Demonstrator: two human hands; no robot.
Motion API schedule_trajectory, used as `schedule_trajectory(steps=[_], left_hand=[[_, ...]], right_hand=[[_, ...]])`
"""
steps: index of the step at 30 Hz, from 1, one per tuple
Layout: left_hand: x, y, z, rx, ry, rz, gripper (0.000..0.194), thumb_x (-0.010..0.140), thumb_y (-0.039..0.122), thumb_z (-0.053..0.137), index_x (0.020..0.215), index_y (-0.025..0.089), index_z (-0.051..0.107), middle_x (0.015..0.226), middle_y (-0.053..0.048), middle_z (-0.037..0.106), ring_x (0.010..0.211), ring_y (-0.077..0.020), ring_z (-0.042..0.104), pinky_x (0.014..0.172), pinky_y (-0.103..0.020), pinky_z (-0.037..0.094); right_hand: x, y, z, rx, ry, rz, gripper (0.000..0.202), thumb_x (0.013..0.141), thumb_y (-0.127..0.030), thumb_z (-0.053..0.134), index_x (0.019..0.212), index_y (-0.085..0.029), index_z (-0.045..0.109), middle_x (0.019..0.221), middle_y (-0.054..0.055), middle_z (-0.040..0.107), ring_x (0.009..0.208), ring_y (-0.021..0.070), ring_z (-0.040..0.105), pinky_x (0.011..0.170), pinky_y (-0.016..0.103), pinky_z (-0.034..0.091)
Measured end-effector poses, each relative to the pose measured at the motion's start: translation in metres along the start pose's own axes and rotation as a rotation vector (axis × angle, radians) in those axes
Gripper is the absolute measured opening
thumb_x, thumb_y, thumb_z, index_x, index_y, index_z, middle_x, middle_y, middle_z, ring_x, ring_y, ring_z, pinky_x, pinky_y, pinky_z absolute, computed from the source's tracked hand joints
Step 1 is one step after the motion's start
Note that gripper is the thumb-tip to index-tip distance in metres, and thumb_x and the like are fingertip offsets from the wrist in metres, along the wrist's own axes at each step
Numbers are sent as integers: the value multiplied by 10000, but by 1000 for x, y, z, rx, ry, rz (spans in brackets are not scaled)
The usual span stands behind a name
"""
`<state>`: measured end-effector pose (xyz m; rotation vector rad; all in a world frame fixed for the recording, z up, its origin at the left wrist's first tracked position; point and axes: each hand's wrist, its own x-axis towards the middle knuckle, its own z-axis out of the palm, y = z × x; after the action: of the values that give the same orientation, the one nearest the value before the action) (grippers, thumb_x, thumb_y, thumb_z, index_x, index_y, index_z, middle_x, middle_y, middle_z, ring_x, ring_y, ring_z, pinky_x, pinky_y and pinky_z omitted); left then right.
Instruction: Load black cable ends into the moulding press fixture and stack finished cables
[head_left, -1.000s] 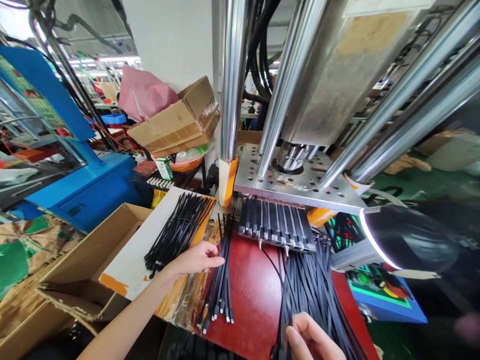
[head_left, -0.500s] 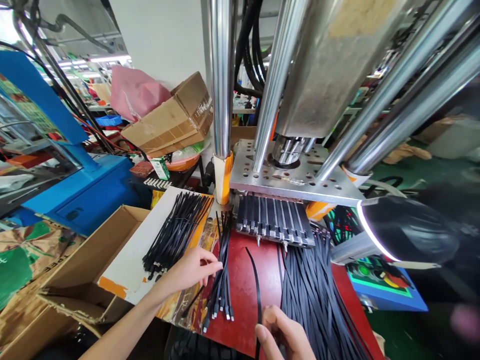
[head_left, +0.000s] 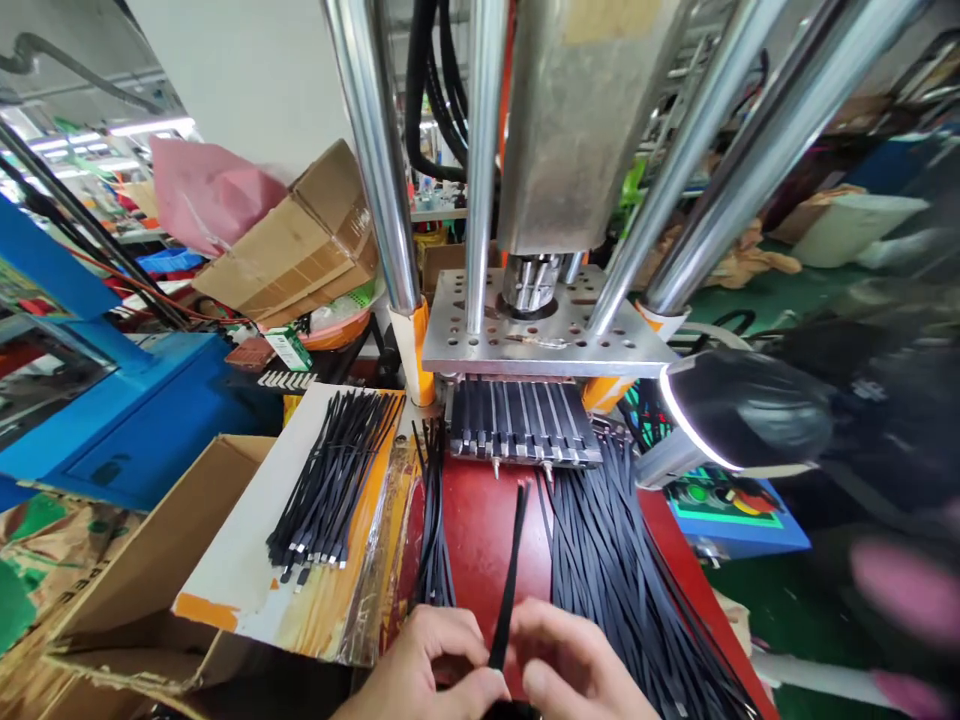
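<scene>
A flat black cable (head_left: 510, 580) stands up between my two hands, low in the view, its far end reaching over the red work surface. My left hand (head_left: 442, 660) is closed on the cable's lower part, thumb against fingers. My right hand (head_left: 574, 660) curls round it from the other side, also closed; the fingers partly hide the cable's near end. Just beyond my left hand lies a small bunch of black cables (head_left: 435, 530). A larger heap of black cables (head_left: 615, 550) spreads out to the right of my right hand.
A press with a steel plate (head_left: 547, 350) stands ahead, a slotted fixture (head_left: 525, 425) below it. More cables with metal ends (head_left: 337, 480) lie on a white board (head_left: 225, 560) to the left, beside an open carton (head_left: 165, 540). A lamp (head_left: 742, 410) juts in at right.
My left hand has left the small bunch and come right to the single cable beside my right hand. The view has shifted, so the press appears further left.
</scene>
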<state>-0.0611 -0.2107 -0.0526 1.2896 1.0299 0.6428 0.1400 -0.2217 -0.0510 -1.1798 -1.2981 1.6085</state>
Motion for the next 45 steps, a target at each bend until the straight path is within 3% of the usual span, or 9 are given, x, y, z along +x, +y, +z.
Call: schedule_trajectory(steps=[4, 8, 14, 22, 30, 37, 40, 42, 45], left_hand=[[4, -11, 4, 178, -109, 35, 364, 846, 521, 731, 679, 198, 715, 718, -42, 610, 612, -142, 532, 548, -254, 386], [15, 30, -9, 210, 33, 185, 288, 920, 435, 688, 1097, 219, 761, 915, -64, 688, 736, -160, 608, 640, -250, 460], [39, 81, -17, 194, 78, 359, 247, 944, 396, 699, 979, 183, 820, 903, -67, 738, 711, -143, 653, 656, -235, 506], [41, 80, -19, 101, 56, 249, 333, 919, 476, 722, 901, 167, 845, 901, -96, 802, 797, -195, 713, 749, -270, 548], [48, 82, -24, -299, -99, 169, 290, 767, 411, 887, 823, 138, 809, 828, -40, 677, 566, -88, 603, 548, -214, 487], [59, 92, -36, 55, 58, 434, 228, 856, 348, 820, 756, 149, 774, 767, -31, 672, 683, -114, 592, 625, -224, 443], [85, 95, -50, 175, 192, 530, 219, 887, 358, 784, 781, 167, 774, 791, -24, 686, 710, -130, 610, 664, -244, 464], [111, 92, -60, 269, 277, 574, 183, 898, 344, 769, 820, 179, 786, 831, -26, 698, 759, -150, 639, 724, -268, 494], [156, 81, -73, 407, 377, 638, 107, 885, 278, 773, 837, 185, 796, 1011, -62, 727, 992, -211, 682, 947, -345, 508]], right_hand=[[10, -13, 7, -25, 143, -41, 506, 946, -631, 581, 731, -174, 608, 640, -23, 479, 524, 107, 442, 480, 207, 367], [10, -4, 16, -219, 268, -262, 467, 964, -459, 644, 604, -173, 564, 608, -22, 476, 561, 106, 450, 528, 209, 356], [4, -2, 21, -281, 230, -317, 348, 1004, -361, 611, 714, -184, 683, 677, 6, 566, 620, 130, 531, 588, 210, 426], [-5, 3, 0, -291, 275, -426, 248, 998, -236, 607, 1173, -273, 778, 875, 45, 688, 733, 167, 675, 689, 233, 555], [9, -11, 12, -280, 264, -509, 146, 968, -198, 649, 944, -236, 787, 765, 22, 629, 592, 126, 549, 515, 218, 419], [22, 1, 38, -266, 231, -401, 338, 986, -287, 601, 684, -195, 478, 680, -16, 481, 635, 121, 478, 594, 215, 404], [12, 27, 42, -168, 13, -132, 353, 971, -444, 602, 735, -191, 536, 689, -14, 494, 612, 127, 487, 569, 224, 409], [6, 30, 33, -115, -127, 51, 392, 935, -553, 618, 817, -179, 611, 736, 3, 551, 621, 140, 530, 569, 233, 439], [17, -4, -2, -257, -51, 35, 428, 895, -599, 663, 833, -175, 662, 844, 39, 620, 761, 177, 573, 676, 260, 470]])
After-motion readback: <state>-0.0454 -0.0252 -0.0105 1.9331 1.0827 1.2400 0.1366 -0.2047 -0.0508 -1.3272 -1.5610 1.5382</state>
